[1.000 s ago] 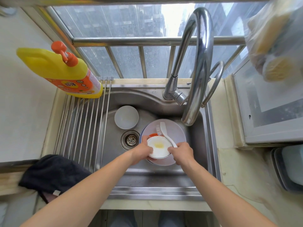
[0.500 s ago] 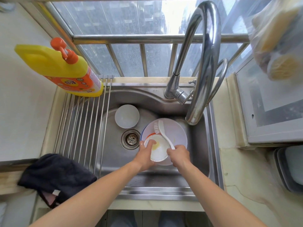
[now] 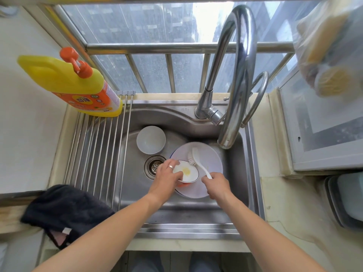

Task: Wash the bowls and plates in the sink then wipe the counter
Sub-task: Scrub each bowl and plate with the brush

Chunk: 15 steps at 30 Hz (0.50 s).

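Left hand (image 3: pixel 167 176) grips bowl (image 3: pixel 187 171) rim, right hand (image 3: pixel 217 183) fingers clamped on brush (image 3: pixel 198 160); I'd hold bowl steady, scrub yellow residue at center frame.

Counted: 2 bowls – one by drain (image 3: pixel 150 139), one w/ yellow residue (image 3: pixel 187 171); 1 plate (image 3: pixel 208 163); 1 brush (image 3: pixel 199 160); 1 detergent btl (image 3: pixel 78 87); 1 dark cloth (image 3: pixel 64 211); 2 hands – left (image 3: pixel 167 176), right (image 3: pixel 217 184).

home kitchen, steel sink (image 3: pixel 135 185), faucet (image 3: pixel 238 75)
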Available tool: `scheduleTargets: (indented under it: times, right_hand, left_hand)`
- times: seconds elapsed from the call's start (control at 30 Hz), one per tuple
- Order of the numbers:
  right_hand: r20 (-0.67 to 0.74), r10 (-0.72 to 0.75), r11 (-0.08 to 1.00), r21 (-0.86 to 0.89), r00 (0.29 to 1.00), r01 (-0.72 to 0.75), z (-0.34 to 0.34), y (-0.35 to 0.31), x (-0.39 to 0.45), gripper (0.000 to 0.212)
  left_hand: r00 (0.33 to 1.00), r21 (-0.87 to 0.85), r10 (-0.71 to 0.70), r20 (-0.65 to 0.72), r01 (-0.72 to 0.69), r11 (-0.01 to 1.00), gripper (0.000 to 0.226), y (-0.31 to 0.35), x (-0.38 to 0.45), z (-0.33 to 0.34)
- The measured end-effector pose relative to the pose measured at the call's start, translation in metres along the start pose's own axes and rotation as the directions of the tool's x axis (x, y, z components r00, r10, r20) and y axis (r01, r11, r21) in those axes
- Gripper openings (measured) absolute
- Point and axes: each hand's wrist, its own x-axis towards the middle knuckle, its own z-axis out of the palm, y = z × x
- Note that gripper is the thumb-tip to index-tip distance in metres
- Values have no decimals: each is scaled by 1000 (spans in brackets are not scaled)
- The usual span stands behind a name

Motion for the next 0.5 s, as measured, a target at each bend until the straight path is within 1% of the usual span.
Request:
scheduleTargets:
  times: [0.03,0.07,0.1,0.13,0.17,0.2,0.23,0.3,0.37,0.43,0.5]
  right_hand:
    - [-10,-30,999,-11,999,30,-3,0,-1,21]
    - [-18,-57,998,-13,998,57,-5,-1,-4,26]
    - [-24,-79,997,1,997,79,-8,-3,-6,31]
    - [-29,-100,995,23,995,100,-11,-4,-9,35]
    - [-38,-125,991,38,991,127,-14,-5,-12,37]
    - [-50,-157,986,41,986,159,-17,-7,-16,38]
    - [-63,-197,979,36,978,200,-19,-7,-19,37]
    - [-94,-272,960,43,958,277,-22,-9,-28,28]
    - [-108,-345,934,58,932,352,-24,-9,-36,20]
    - [-92,-434,899,26,896,437,-23,-8,-41,18]
    - [-63,-501,866,-40,863,499,-20,-6,-41,18]
  left_hand:
    - [991,84,135,3,-135,987,2,-2,0,-2]
    - [987,84,159,4,-159,984,9,-4,2,-3]
    - [993,-11,115,-2,-115,993,13,-4,2,-6]
    - [999,-123,33,-26,-36,992,16,0,3,-11]
    - [999,-218,-44,-19,38,975,17,2,4,-16]
    - [992,-290,-119,-29,106,951,19,2,5,-19]
    - [981,-319,-188,-51,163,934,20,1,6,-20]
    - [934,-473,-354,-42,293,830,22,-3,9,-22]
    - [881,-637,-472,-3,362,680,23,-1,14,-24]
    - [849,-729,-527,40,386,565,25,5,17,-27]
    - [833,-762,-550,55,391,516,26,8,22,-26]
